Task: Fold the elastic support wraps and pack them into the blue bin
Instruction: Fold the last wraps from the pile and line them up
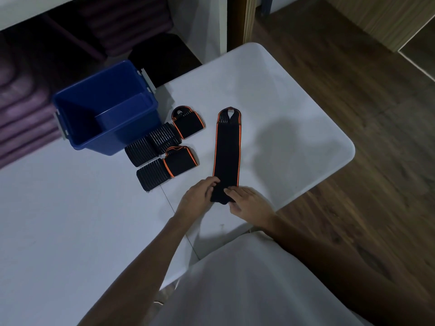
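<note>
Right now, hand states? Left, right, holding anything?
Left hand: fingers curled on the near end of the long wrap, gripping it.
Right hand: fingertips on the same end; pinching or just pressing, cannot tell.

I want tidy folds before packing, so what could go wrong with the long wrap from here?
Both the left hand and right hand pinch only the near end of the long wrap, so its free far end may skew as it folds. It also lies at an angle toward the folded wraps, which it could nudge.
</note>
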